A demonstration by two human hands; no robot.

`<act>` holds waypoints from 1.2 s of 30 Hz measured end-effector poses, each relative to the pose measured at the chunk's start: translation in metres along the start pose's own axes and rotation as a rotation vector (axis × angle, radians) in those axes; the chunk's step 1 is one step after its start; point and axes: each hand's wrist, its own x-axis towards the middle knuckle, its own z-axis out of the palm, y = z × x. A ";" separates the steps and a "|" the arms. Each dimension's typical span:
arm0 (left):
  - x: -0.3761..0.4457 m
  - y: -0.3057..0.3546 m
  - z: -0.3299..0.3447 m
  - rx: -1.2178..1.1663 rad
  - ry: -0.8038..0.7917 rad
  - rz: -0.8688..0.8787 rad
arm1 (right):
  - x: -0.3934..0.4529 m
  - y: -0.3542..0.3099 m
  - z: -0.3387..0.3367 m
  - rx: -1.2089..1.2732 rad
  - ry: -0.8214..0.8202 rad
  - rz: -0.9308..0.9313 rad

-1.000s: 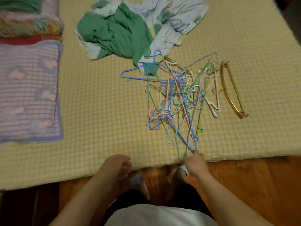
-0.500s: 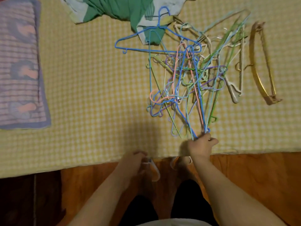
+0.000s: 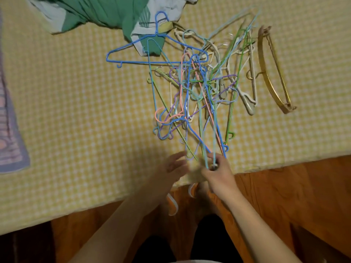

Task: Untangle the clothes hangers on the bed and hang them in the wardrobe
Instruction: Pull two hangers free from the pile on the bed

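Note:
A tangle of thin wire hangers (image 3: 197, 95) in blue, green, pink, purple and cream lies on the yellow checked bed cover (image 3: 76, 111). A blue hanger (image 3: 133, 52) sticks out at its far left. A gold hanger (image 3: 273, 73) lies apart on the right. My right hand (image 3: 218, 173) grips the near ends of several hangers at the bed's front edge. My left hand (image 3: 176, 164), blurred, is just left of it with fingers spread, beside the lowest hanger ends.
Green and white clothes (image 3: 106, 14) lie bunched at the far side of the bed, under the blue hanger's hook. A striped purple pillow (image 3: 11, 141) sits at the left edge. Wooden floor (image 3: 284, 196) and my feet lie below the bed edge.
My left hand rose from below the bed edge to the hanger ends. My right hand keeps its grip on them. The view has shifted closer to the pile.

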 end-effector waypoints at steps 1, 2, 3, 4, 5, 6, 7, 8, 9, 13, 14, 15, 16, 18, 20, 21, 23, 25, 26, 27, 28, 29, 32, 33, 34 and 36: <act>0.000 0.005 -0.001 -0.053 0.005 0.045 | -0.003 -0.014 0.012 0.036 -0.078 -0.016; 0.000 0.011 -0.003 -0.130 0.007 0.085 | -0.006 -0.028 0.025 0.062 -0.160 -0.049; 0.001 0.016 -0.006 -0.210 0.021 0.123 | -0.011 -0.042 0.040 0.044 -0.246 -0.101; 0.003 0.021 -0.011 -0.267 0.055 0.157 | -0.017 -0.055 0.053 0.042 -0.338 -0.154; 0.005 0.025 -0.017 -0.279 0.107 0.187 | -0.022 -0.062 0.065 0.034 -0.418 -0.213; 0.006 0.028 -0.025 -0.258 0.170 0.212 | -0.026 -0.067 0.074 0.063 -0.495 -0.254; 0.008 0.029 -0.033 -0.223 0.224 0.228 | -0.028 -0.071 0.080 0.048 -0.562 -0.302; 0.008 0.028 -0.041 -0.201 0.272 0.238 | -0.029 -0.074 0.082 0.009 -0.621 -0.335; 0.008 0.026 -0.047 -0.191 0.323 0.238 | -0.026 -0.076 0.081 -0.102 -0.673 -0.366; 0.008 0.006 -0.065 -0.081 0.595 0.174 | 0.007 -0.054 0.064 -0.238 -0.546 -0.324; 0.007 0.000 -0.069 -0.048 0.639 0.170 | 0.021 -0.039 0.054 -0.252 -0.357 -0.313; 0.005 -0.004 -0.074 -0.026 0.667 0.162 | 0.035 -0.021 0.042 -0.334 -0.154 -0.308; 0.002 -0.008 -0.077 -0.022 0.687 0.143 | 0.048 -0.006 0.027 -0.429 0.019 -0.294; -0.001 -0.023 -0.087 -0.034 0.722 0.086 | 0.069 0.020 -0.004 -0.578 0.238 -0.218; -0.003 -0.040 -0.097 -0.033 0.765 0.007 | 0.079 0.030 -0.018 -0.659 0.240 -0.124; -0.003 -0.045 -0.100 -0.034 0.781 -0.019 | 0.083 0.033 -0.017 -0.690 0.209 -0.107; -0.006 -0.049 -0.102 -0.041 0.800 -0.050 | 0.088 0.036 -0.008 -0.746 0.155 -0.083; -0.009 -0.048 -0.099 -0.060 0.813 -0.065 | 0.095 0.037 0.000 -0.780 0.177 -0.072; -0.009 -0.047 -0.098 -0.076 0.815 -0.067 | 0.098 0.036 0.001 -0.792 0.204 -0.073; -0.009 -0.047 -0.097 -0.092 0.810 -0.068 | 0.101 0.034 0.002 -0.802 0.230 -0.086; -0.009 -0.046 -0.096 -0.109 0.800 -0.072 | 0.103 0.032 0.001 -0.804 0.247 -0.098; -0.008 -0.046 -0.095 -0.116 0.793 -0.071 | 0.104 0.031 0.000 -0.800 0.256 -0.111; -0.004 -0.041 -0.092 -0.092 0.769 -0.046 | 0.102 0.031 -0.007 -0.746 0.289 -0.160; -0.003 -0.039 -0.090 -0.079 0.758 -0.036 | 0.101 0.032 -0.010 -0.709 0.306 -0.182; -0.002 -0.038 -0.089 -0.072 0.750 -0.028 | 0.099 0.033 -0.013 -0.664 0.319 -0.204; 0.001 -0.039 -0.089 -0.050 0.736 -0.025 | 0.094 0.036 -0.017 -0.580 0.349 -0.243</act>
